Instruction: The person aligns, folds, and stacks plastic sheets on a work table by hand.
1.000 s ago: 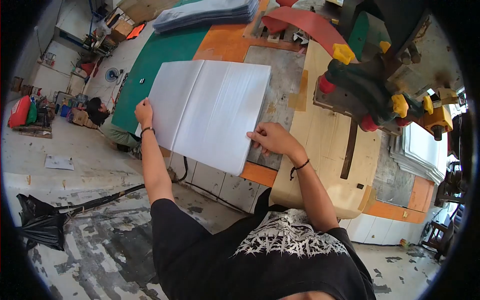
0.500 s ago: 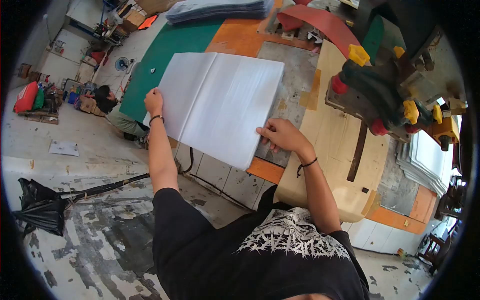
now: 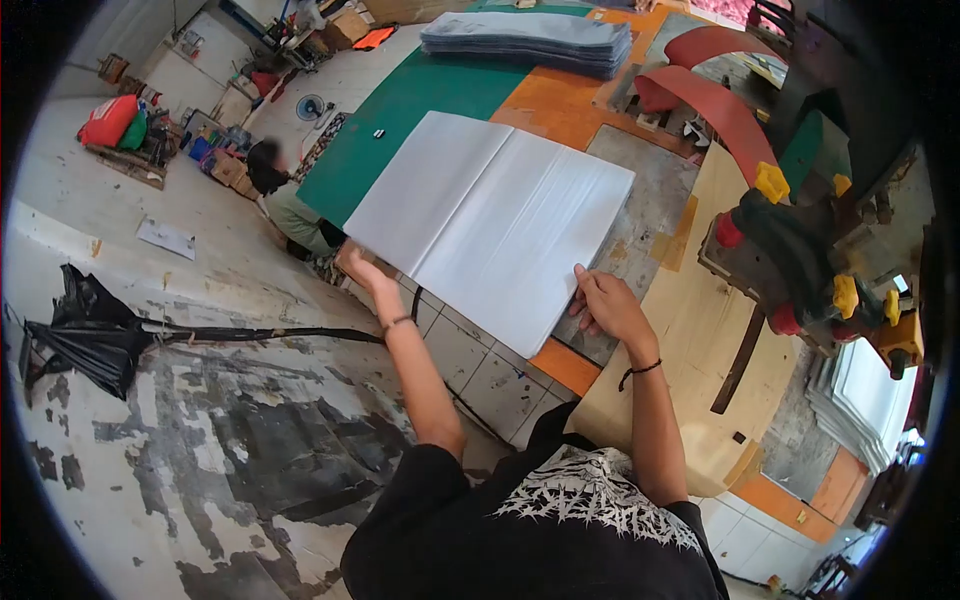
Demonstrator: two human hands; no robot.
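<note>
A stack of whitish translucent sheets (image 3: 500, 215) with a crease across it lies over the green mat (image 3: 390, 140) and a grey metal plate (image 3: 665, 170), its near edge jutting past the table. My left hand (image 3: 366, 272) is at the stack's near left corner, palm turned up and fingers apart, some of them hidden by the corner. At the right edge, my right hand (image 3: 606, 303) pinches the sheets between thumb and curled fingers.
A machine with yellow knobs (image 3: 771, 183) stands at the right beside a wooden board (image 3: 700, 330). More sheets are stacked at the back (image 3: 525, 45) and far right (image 3: 860, 400). A person (image 3: 290, 215) crouches left of the table. A black bag (image 3: 90, 330) lies lower left.
The view has shifted left, so the scene sits further right. My left hand has moved from the stack's left edge down to its near corner and opened. My right hand stays at the right edge.
</note>
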